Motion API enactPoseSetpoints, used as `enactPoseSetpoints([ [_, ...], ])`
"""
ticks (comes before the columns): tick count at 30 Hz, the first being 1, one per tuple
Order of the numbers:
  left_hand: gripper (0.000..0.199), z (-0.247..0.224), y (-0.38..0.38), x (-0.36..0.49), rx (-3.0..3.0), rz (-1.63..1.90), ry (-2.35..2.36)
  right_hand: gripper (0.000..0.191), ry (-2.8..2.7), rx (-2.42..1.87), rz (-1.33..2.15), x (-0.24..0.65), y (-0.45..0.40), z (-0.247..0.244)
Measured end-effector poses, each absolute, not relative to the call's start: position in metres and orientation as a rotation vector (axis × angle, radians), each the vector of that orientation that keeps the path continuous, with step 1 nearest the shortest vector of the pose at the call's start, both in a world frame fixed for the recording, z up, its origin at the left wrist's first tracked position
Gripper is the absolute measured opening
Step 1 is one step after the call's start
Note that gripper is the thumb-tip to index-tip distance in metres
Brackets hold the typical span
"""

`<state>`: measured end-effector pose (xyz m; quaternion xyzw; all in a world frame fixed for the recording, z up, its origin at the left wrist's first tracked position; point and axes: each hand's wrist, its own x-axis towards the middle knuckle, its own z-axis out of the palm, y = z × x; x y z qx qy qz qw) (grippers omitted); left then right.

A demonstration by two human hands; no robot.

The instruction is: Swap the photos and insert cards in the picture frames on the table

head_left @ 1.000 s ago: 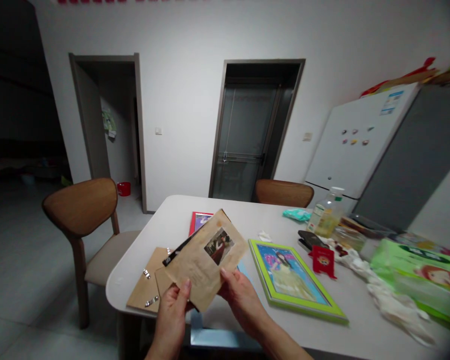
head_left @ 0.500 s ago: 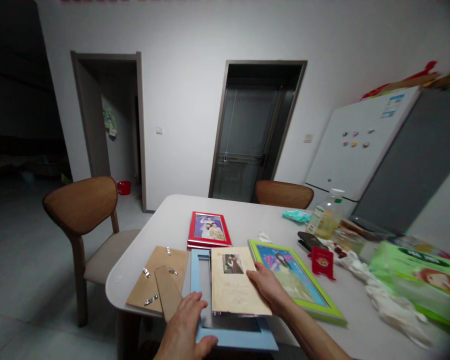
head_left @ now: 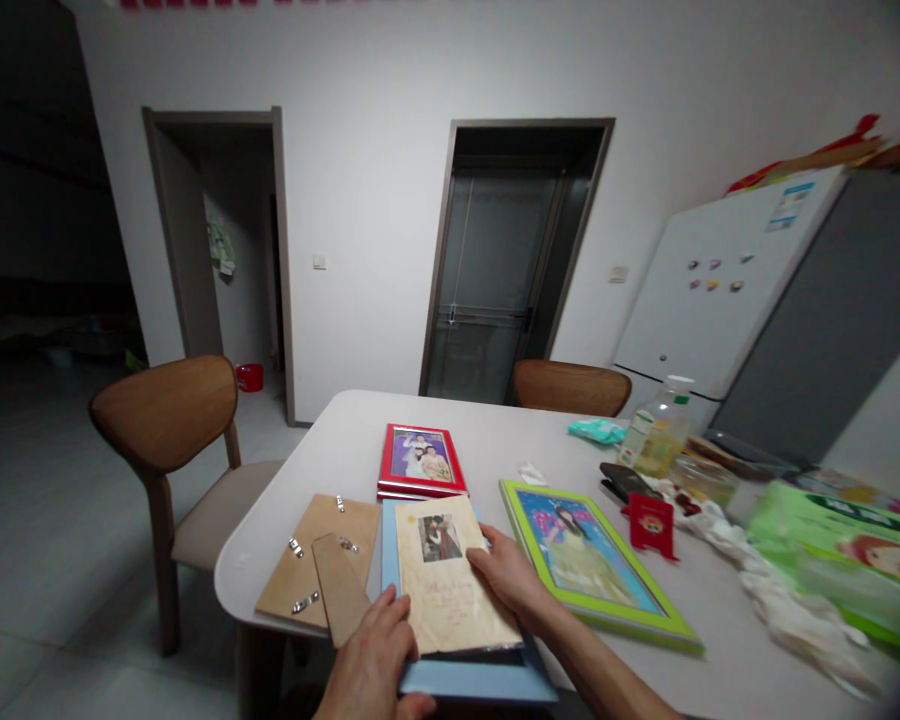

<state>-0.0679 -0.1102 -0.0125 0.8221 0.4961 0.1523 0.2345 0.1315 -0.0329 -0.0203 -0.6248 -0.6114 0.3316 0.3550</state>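
A light blue picture frame (head_left: 465,680) lies at the table's near edge, mostly covered by a cream photo sheet (head_left: 457,600) with a small picture and faint writing. My right hand (head_left: 511,575) grips the sheet's right edge, thumb on top. My left hand (head_left: 375,650) rests at the frame's left side, fingertips touching the sheet's left edge and thumb apart from the fingers. Beside it lies a brown backing board (head_left: 292,560) with metal clips and a stand flap (head_left: 339,580). To the right is a green-framed photo (head_left: 600,570).
Red-framed photos (head_left: 422,462) are stacked farther back. On the right are a bottle (head_left: 656,430), a black phone-like item (head_left: 626,483), a red card (head_left: 651,525), crumpled white cloth (head_left: 802,610) and a green tissue pack (head_left: 840,550). Wooden chairs (head_left: 169,410) stand around the table.
My right hand has moved the cream sheet left and nearer, over the blue frame's opening. My left hand's fingers have come against the sheet's left edge.
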Motion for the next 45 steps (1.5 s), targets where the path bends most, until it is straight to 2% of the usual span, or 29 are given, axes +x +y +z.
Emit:
enactPoseSetpoints([
  [4,0.029,-0.018,-0.109,-0.07,2.266,0.423,1.343,0.036,-1.805,-1.736,0.51,0.131,-0.035,-0.016],
  [11,0.03,-0.015,-0.107,-0.07,2.24,0.394,1.342,0.033,-1.964,-1.888,0.321,0.13,-0.041,-0.011],
  [19,0.028,-0.007,-0.11,-0.068,2.232,0.409,1.339,0.031,-1.969,-1.96,0.293,0.131,-0.045,-0.009],
  [28,0.029,-0.012,-0.108,-0.069,2.261,0.38,1.329,0.042,-1.727,-1.714,0.615,0.15,-0.039,-0.022],
  [39,0.028,-0.015,-0.108,-0.069,2.266,0.369,1.351,0.031,-1.999,-1.981,0.264,0.14,-0.05,-0.01],
  [45,0.025,-0.011,-0.108,-0.068,2.262,0.383,1.345,0.028,-2.043,-2.041,0.205,0.135,-0.053,-0.008],
])
